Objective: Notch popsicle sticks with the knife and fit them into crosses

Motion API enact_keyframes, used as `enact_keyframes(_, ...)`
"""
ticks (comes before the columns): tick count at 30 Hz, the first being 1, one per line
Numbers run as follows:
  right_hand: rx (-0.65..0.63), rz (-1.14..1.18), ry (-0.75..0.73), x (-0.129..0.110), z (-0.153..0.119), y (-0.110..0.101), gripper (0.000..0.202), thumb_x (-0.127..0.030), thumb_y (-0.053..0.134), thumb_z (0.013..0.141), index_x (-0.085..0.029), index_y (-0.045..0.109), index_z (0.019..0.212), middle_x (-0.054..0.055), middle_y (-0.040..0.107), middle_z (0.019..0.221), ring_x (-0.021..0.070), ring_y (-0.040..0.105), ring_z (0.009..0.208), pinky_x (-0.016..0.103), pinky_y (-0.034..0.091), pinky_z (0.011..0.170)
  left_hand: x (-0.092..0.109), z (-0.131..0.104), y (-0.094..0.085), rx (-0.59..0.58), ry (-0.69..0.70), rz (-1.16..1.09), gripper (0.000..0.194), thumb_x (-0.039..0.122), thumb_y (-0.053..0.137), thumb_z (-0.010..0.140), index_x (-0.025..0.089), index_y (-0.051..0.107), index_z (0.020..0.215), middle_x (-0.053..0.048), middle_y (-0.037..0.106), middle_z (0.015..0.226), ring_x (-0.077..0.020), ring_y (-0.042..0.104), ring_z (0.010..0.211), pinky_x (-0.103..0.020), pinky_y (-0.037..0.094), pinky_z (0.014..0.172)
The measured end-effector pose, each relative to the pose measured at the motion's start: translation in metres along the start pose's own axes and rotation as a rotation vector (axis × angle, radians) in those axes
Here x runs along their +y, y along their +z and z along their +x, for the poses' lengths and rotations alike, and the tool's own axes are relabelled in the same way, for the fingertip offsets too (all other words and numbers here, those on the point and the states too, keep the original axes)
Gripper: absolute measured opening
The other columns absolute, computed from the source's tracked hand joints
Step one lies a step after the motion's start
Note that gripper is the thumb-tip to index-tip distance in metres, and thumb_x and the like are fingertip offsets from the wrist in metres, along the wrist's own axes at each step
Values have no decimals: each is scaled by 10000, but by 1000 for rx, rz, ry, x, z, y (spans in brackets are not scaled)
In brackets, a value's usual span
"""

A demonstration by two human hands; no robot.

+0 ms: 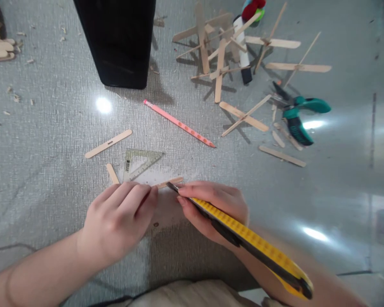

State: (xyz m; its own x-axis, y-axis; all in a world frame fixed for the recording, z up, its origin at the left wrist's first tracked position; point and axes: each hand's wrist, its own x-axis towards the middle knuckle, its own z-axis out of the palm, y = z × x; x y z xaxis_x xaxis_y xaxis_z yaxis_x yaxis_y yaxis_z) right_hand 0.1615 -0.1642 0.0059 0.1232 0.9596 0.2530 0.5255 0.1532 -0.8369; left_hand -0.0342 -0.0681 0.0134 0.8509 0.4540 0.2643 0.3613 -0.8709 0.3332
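Observation:
My left hand [118, 217] is closed on one end of a wooden craft stick [169, 183], whose other end points right. In my right hand [214, 209] is a yellow and black utility knife [256, 243], its blade tip touching or just over the stick. The knife's handle slants down to the lower right across my wrist. Just beyond my left hand lies a clear triangular ruler [144, 162]. A short piece of craft stick [112, 173] is beside it, partly hidden by my knuckles. Another craft stick [109, 143] has a small slot at its middle.
A pink pencil [181, 124] lies beyond my hands, and a black phone-like slab [121, 42] at the top. Crossed stick assemblies [243, 117], a white marker [241, 47] and green-handled pliers [302, 111] are at upper right. Stacked sticks [0, 49] sit at far left among shavings.

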Motion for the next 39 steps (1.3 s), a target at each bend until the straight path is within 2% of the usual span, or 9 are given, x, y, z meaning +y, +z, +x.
enact_keyframes(4,15,4,15,0,-1,1,345,-63,633,850,-287,649,1112,4,776,863,177,753,724,283,665,657,-2,2,-1,-21,51,49,117,120,600,928,138,692,998,-20,718,802,-169,615,648,-333,467,548)
enact_keyframes(7,16,9,21,1,-2,1,325,-71,648,844,-273,654,1099,5,777,859,182,762,746,280,665,666,-3,0,-1,-26,62,50,146,126,605,921,134,682,1044,-29,725,827,-180,632,672,-342,485,565)
enact_keyframes(13,72,27,77,-2,0,-5,227,-94,659,845,-231,668,1026,-11,768,842,144,761,744,226,636,677,-2,-4,1,-5,17,33,240,180,750,814,142,650,1029,-24,731,957,-163,663,770,-324,507,637)
enact_keyframes(18,149,154,164,0,-7,-8,218,-107,677,840,-241,679,1012,-16,759,802,124,731,628,221,604,596,-2,0,1,-17,-28,-17,138,126,676,854,142,626,981,-18,732,939,-163,670,778,-310,504,635)
enact_keyframes(21,211,250,211,6,-11,-8,209,-122,685,850,-234,684,1026,-25,745,741,130,725,613,246,604,618,-3,-2,-1,-11,6,-25,154,117,696,841,139,634,980,-28,736,945,-167,683,801,-314,525,690)
enact_keyframes(25,261,241,254,11,-11,-8,157,-138,680,871,-231,691,997,-33,724,680,133,707,587,269,597,628,-4,-4,-1,-15,78,-45,182,109,746,804,147,653,956,-8,744,934,-158,697,811,-307,521,697)
enact_keyframes(29,245,195,254,11,-9,-8,121,-169,690,872,-234,695,973,-32,721,669,138,698,576,275,587,613,-5,-1,0,18,86,-66,158,118,764,794,156,651,897,13,747,883,-151,702,799,-294,509,656)
enact_keyframes(36,190,164,236,7,-5,-11,155,-139,687,860,-237,692,979,-45,725,667,122,696,569,238,589,602,-2,-5,2,-10,119,-116,136,99,706,839,121,645,958,-29,734,885,-138,662,693,-290,522,608)
enact_keyframes(39,204,179,252,8,-8,-10,135,-160,690,869,-236,696,979,-38,729,683,124,696,558,240,590,588,-6,-2,2,49,99,-170,100,102,681,854,136,631,933,-13,709,834,-111,632,666,-252,512,588)
